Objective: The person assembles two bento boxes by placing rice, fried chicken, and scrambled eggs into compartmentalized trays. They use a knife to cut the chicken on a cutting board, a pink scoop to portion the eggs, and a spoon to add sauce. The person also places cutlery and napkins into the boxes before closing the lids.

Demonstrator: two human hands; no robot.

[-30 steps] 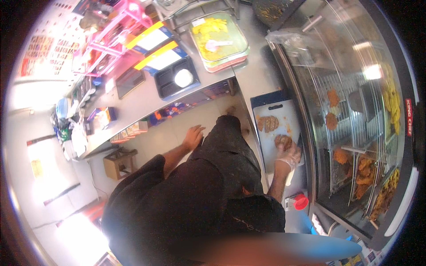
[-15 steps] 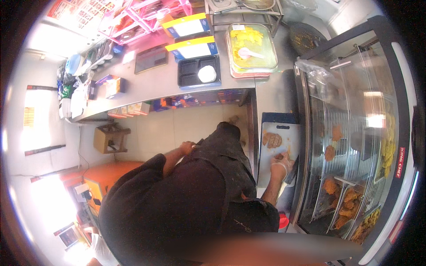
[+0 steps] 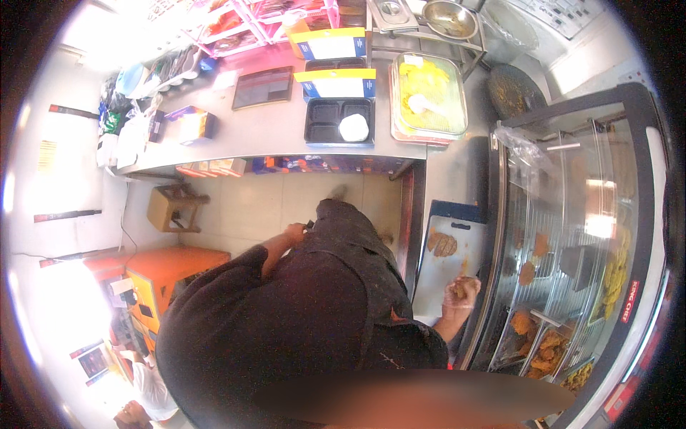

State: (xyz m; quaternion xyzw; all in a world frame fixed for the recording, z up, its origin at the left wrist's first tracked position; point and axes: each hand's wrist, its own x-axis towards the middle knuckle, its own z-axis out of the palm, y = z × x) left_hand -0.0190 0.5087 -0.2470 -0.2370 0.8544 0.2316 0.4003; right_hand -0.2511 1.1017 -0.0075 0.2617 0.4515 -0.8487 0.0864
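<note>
My right hand, in a clear glove, is closed around a small brown piece of food over the lower part of a white cutting board. Sliced brown patties lie on the board's upper part, apart from the hand, and crumbs are scattered on its surface. My left hand is at the front of my dark apron. Its fingers are curled, with a small dark thing at their tips that I cannot make out.
A glass display cabinet with fried food stands right of the board. On the far counter are a black compartment tray with a white round item, a glass dish of yellow food and a tablet. A wooden stool stands left.
My right hand has risen from the board and turned, with brown food now showing in its fingers. My left hand stays at the apron. The view has shifted.
</note>
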